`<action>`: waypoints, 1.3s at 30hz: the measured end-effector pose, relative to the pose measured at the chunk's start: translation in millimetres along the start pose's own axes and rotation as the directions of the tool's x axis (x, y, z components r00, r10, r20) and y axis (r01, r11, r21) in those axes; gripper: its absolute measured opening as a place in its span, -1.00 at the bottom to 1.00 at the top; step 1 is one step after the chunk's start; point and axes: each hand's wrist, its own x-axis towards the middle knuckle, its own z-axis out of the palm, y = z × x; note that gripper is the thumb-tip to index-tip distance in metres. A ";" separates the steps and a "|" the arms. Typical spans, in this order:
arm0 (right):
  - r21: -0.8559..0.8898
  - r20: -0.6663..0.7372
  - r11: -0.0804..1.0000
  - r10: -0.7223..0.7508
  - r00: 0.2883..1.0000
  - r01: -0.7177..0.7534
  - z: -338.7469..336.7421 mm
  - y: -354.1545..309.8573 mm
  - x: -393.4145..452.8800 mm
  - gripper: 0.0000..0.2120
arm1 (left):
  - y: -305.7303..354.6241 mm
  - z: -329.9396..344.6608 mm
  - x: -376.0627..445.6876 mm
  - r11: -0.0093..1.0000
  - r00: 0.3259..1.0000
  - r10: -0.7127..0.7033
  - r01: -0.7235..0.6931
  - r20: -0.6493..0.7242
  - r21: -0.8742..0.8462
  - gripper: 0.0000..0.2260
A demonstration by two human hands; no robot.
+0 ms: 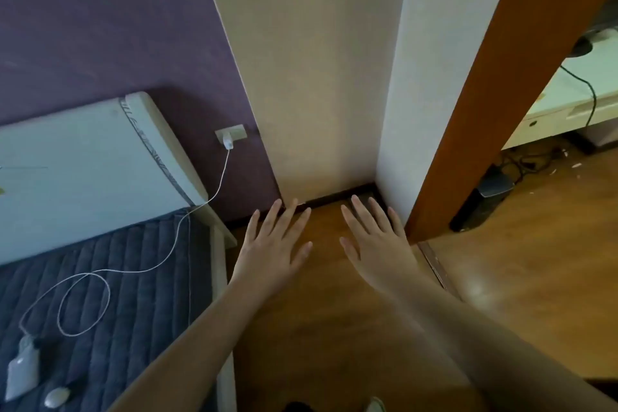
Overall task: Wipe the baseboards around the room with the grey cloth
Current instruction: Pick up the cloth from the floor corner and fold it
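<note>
My left hand [272, 249] and my right hand [374, 244] are both stretched out in front of me, palms down, fingers straight and spread, gripping nothing. They sit side by side, a small gap apart, above the wooden floor [334, 328]. The grey cloth does not show in this view, and I cannot tell where it is. The baseboard [329, 199], a dark strip, runs along the foot of the cream wall [311, 77] directly ahead; the fingertips of both hands reach up to it in the picture, though I cannot tell whether they touch it. To the left of the cream wall is a purple wall [117, 27] with a socket [232, 134]. A white charger [228, 143] is plugged into it, and its cable [140, 269] trails down in loops over the quilted blue mattress [110, 304] of the bed at my left. A white headboard [90, 170] stands against the purple wall. To my right is a brown door frame [495, 104], and beyond it a white desk [561, 104] in the next room.
</note>
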 end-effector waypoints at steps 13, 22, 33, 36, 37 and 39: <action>-0.055 0.090 0.988 0.146 0.985 -0.142 58.0 -37.5 117.1 -0.34 | -91.0 39.6 107.7 0.993 0.992 0.115 -0.117 0.054 0.020 -0.42; -0.029 0.142 0.951 0.307 0.941 -0.306 75.5 -47.9 181.6 -0.29 | -140.2 73.1 185.5 0.967 0.956 0.250 -0.256 0.153 0.019 -0.44; -0.028 0.288 0.929 0.360 0.887 -0.368 112.0 35.2 247.7 -0.29 | -110.7 107.3 300.5 0.960 0.932 0.277 -0.276 0.234 -0.038 -0.43; 0.004 0.310 0.930 0.349 0.885 -0.368 130.2 65.6 272.1 -0.28 | -106.9 126.6 338.4 0.963 0.926 0.262 -0.271 0.270 -0.005 -0.43; 0.009 0.316 0.931 0.343 0.884 -0.365 136.1 75.2 280.7 -0.28 | -106.4 133.2 349.4 0.964 0.925 0.255 -0.266 0.280 -0.001 -0.43; 0.005 0.327 0.928 0.349 0.878 -0.371 150.9 93.2 299.6 -0.33 | -104.8 145.9 371.2 0.961 0.919 0.261 -0.277 0.296 0.013 -0.43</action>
